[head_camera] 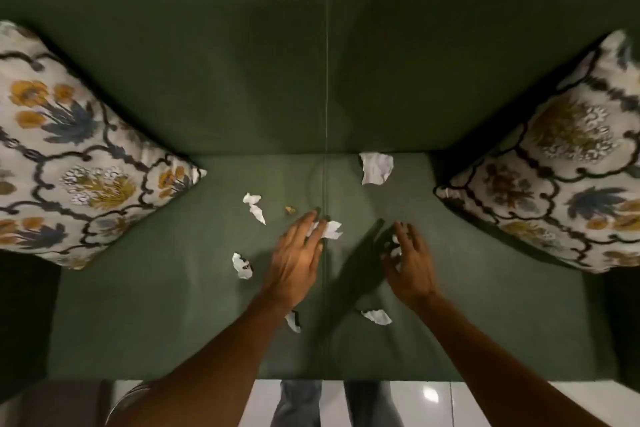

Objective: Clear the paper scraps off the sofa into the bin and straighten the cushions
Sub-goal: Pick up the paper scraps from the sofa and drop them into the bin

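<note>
White paper scraps lie scattered on the green sofa seat (485, 322). My left hand (298, 253) reaches over the centre seam, its fingertips on a crumpled scrap (332, 229). My right hand (410, 263) is curled around small white scraps (394, 246). A larger scrap (375, 168) lies by the backrest. Smaller ones lie at the left (254, 206), lower left (241, 265), under my left wrist (293, 321) and below my right hand (377, 316). A tiny brown bit (290, 210) sits near my left fingers. Floral cushions lean in the left corner (79, 156) and the right corner (561, 166).
The sofa backrest (242, 62) rises behind the seat. Dark armrests flank both sides. A white glossy tiled floor (485, 402) shows below the seat's front edge, with my legs (301, 402) standing against it. A rounded rim (128, 399) shows at lower left.
</note>
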### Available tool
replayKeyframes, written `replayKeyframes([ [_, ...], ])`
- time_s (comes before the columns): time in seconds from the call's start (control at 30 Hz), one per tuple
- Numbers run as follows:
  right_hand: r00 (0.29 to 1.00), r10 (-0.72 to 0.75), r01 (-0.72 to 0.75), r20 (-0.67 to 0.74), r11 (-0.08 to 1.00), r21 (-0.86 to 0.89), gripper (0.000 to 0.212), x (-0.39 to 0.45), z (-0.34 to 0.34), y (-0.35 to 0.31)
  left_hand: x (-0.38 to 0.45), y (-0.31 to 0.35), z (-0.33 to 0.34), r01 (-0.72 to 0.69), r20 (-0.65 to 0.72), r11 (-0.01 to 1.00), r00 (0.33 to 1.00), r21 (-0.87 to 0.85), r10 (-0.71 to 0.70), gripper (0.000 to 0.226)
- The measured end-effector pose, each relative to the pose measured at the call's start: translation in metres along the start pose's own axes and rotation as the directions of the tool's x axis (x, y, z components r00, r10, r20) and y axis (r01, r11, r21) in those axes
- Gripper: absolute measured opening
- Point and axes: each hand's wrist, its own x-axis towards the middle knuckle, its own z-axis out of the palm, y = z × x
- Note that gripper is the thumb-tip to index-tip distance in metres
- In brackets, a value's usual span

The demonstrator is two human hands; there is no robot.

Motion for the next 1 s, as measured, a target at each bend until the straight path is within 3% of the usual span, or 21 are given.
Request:
replayKeyframes([
  [0.1, 0.998, -0.022, 0.027, 0.052, 0.995, -0.099, 0.070, 0.005, 0.015, 0.019, 0.006, -0.003, 0.029, -0.014, 0.099, 0.996, 0.995, 0.083, 0.006, 0.064],
  [0.23, 0.986, -0.115, 0.116, -0.121, 0.993, 0.004, 0.050, -0.002, 0.035, 0.028, 0.014, -0.008, 0.050, 0.017, 0.198, 0.990, 0.979, 0.138, -0.044, 0.075],
  [0.33, 0.991, -0.085, 0.092, -0.100, 0.993, 0.071, 0.040, 0.000, 0.034, 0.029, 0.014, -0.013, 0.052, 0.064, 0.156, 0.996, 0.985, 0.061, -0.073, 0.065],
  [0.5, 0.994, -0.068, 0.080, -0.080, 0.984, 0.159, 0.022, -0.010, 0.031, 0.024, -0.003, -0.024, 0.031, 0.236, 0.180, 0.945, 0.964, -0.225, -0.197, 0.021],
  [0.7, 0.999, 0.048, -0.044, 0.001, 0.901, 0.431, 0.016, -0.063, 0.048, 0.020, -0.067, -0.026, -0.008, 0.442, 0.222, 0.862, 0.892, -0.249, -0.394, 0.023],
  [0.87, 0.995, 0.000, 0.032, -0.103, 0.953, 0.303, 0.011, -0.100, 0.064, 0.024, -0.114, -0.009, -0.010, 0.506, 0.168, 0.827, 0.863, -0.246, -0.477, 0.013],
  [1.0, 0.992, -0.037, 0.043, -0.118, 0.998, 0.050, 0.019, -0.113, 0.073, 0.035, -0.124, 0.005, 0.008, 0.510, 0.075, 0.838, 0.859, -0.193, -0.506, 0.015],
])
